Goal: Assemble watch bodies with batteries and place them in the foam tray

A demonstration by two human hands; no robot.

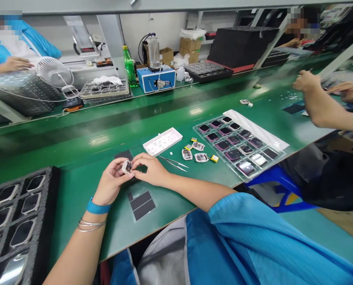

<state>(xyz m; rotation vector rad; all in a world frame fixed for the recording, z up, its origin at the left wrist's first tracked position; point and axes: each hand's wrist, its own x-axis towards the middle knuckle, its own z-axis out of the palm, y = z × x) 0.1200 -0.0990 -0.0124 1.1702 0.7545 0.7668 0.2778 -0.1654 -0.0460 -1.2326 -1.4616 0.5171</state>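
Green table (84, 206) before you: your left hand (114, 178) and right hand (151, 169) pinch a small white-cased module (127, 166) between them, held above the table, while tweezers (173, 163) and three similar modules (201, 157) lie nearby, every visible cell of the tray (199, 127) of dark-faced units occupied.

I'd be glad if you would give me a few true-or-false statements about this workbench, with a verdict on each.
The left hand and right hand both hold a small white square housing. True.
The tweezers are in the right hand. False: they lie on the green bench mat.
The blue wristband is on the right wrist. False: it is on the left wrist.
A shallow white tray lies on the mat beyond the hands. True.
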